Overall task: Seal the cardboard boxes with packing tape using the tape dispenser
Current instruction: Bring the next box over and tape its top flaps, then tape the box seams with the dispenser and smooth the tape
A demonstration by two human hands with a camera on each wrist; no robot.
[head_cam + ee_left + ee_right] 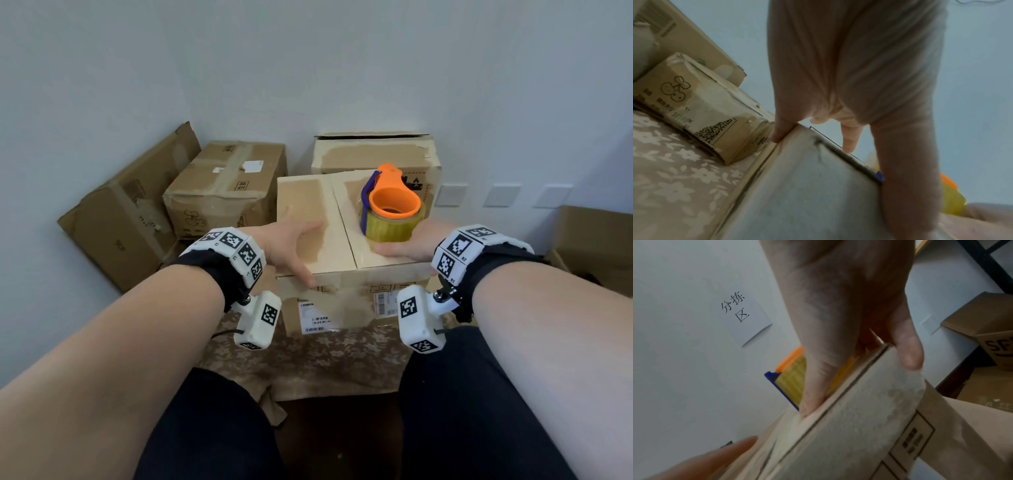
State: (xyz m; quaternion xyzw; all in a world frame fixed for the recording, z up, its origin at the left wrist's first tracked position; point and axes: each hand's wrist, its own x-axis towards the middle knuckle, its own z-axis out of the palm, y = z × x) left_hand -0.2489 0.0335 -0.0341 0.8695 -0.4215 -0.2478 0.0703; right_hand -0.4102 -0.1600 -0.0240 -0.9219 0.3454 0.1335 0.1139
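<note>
A closed cardboard box (308, 205) stands in front of me, its two top flaps meeting in a seam that runs front to back. An orange tape dispenser (392, 205) with a yellowish tape roll sits on the right flap. My left hand (294, 240) lies flat on the left flap with its fingers straight and its thumb at the front edge. My right hand (407, 248) lies flat on the right flap just in front of the dispenser. In the right wrist view, the right hand (838, 305) has its thumb down the box front (859, 418). The dispenser (791, 379) is behind the fingers.
A taped box (222, 185) stands at the back left and another box (373, 154) directly behind. A large box (126, 212) leans on the wall at far left, and more cardboard (596, 246) is at the right. Floral cloth (308, 359) covers the surface.
</note>
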